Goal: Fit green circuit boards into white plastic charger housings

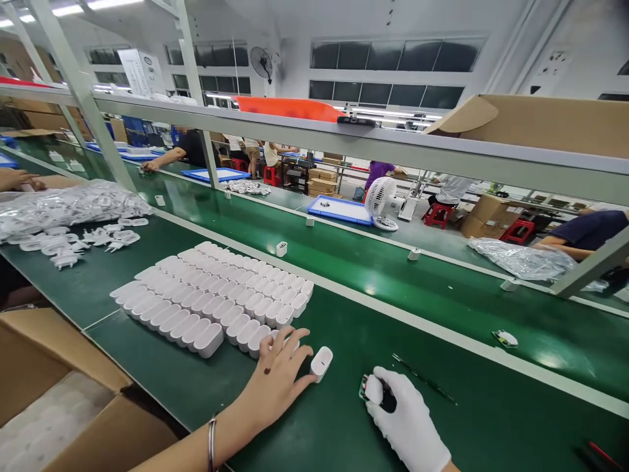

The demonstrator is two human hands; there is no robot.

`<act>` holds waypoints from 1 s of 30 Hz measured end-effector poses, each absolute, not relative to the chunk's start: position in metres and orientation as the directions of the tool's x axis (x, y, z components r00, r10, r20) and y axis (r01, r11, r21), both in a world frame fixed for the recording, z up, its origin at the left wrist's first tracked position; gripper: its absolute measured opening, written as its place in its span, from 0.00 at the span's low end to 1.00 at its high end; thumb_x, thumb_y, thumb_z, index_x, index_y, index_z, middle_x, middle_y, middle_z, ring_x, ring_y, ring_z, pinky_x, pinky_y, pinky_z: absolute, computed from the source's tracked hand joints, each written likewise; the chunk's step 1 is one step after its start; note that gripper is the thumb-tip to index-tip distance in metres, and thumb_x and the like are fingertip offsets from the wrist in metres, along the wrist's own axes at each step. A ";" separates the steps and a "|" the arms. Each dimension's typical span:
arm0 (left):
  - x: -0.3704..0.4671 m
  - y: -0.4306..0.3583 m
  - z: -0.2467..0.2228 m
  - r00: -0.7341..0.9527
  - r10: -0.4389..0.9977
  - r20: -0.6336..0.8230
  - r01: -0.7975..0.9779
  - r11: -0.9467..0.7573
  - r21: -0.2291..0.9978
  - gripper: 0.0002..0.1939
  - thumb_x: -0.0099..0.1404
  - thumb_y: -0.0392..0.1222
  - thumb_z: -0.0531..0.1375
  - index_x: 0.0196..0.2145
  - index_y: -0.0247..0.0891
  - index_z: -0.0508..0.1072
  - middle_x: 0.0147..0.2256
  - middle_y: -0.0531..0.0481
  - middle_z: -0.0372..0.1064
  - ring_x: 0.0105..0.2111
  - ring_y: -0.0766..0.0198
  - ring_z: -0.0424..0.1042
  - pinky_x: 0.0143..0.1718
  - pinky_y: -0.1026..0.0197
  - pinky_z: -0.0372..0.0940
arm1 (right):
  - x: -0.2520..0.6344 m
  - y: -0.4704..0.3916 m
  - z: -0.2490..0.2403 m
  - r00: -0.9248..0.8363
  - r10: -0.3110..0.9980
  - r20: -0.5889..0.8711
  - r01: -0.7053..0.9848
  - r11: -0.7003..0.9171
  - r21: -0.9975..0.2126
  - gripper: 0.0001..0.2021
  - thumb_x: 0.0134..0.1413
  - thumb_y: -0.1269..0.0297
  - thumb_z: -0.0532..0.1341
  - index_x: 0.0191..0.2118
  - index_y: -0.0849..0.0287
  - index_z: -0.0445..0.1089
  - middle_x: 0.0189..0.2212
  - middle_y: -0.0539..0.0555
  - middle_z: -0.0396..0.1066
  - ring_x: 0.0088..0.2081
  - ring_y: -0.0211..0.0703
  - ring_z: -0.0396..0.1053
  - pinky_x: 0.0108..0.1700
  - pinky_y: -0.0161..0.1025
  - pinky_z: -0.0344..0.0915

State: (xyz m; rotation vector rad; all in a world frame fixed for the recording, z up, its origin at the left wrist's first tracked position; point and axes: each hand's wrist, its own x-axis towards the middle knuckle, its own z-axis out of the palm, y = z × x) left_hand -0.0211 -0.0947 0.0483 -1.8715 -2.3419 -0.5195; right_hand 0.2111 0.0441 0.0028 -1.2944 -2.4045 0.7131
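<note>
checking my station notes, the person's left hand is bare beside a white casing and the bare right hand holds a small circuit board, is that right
Not quite: the head view shows the right hand, which holds the small circuit board, in a white glove, not bare. The rest stands.

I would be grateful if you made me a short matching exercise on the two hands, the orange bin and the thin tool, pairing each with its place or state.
Things:
1. Left hand
2. Right hand
3. Orange bin
4. Thin tool

Places and states:
A. Up on the shelf
B. White-gloved, holding a circuit board
C. Lying on the green table
D. Ungloved, with a bracelet at the wrist

Right pairs: 1-D, 2-B, 3-A, 4-C.
</note>
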 end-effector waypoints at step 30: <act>0.033 -0.027 0.025 -0.047 0.999 0.006 0.764 0.032 0.645 0.23 0.41 0.47 0.67 0.33 0.41 0.61 0.34 0.57 0.63 0.31 0.63 0.66 0.33 0.61 0.55 | 0.224 0.024 -0.010 -0.317 0.852 0.418 -0.114 0.403 -0.908 0.19 0.38 0.76 0.68 0.40 0.55 0.71 0.40 0.56 0.67 0.38 0.45 0.72 0.36 0.35 0.73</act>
